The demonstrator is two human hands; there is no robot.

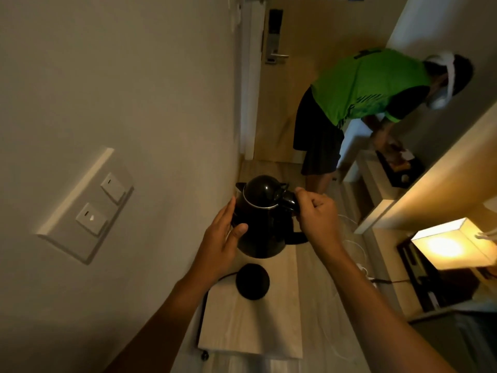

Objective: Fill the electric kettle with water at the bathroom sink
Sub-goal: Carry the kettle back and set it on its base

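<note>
i held the black kettle [259, 219] in the air above its round black base [252, 281], which sat on the pale wooden table [250, 327] beside the wall. my right hand [317, 214] had a closed grip on the handle, and my left hand [223, 238] lay open against the kettle's side, thumb across the front.
</note>
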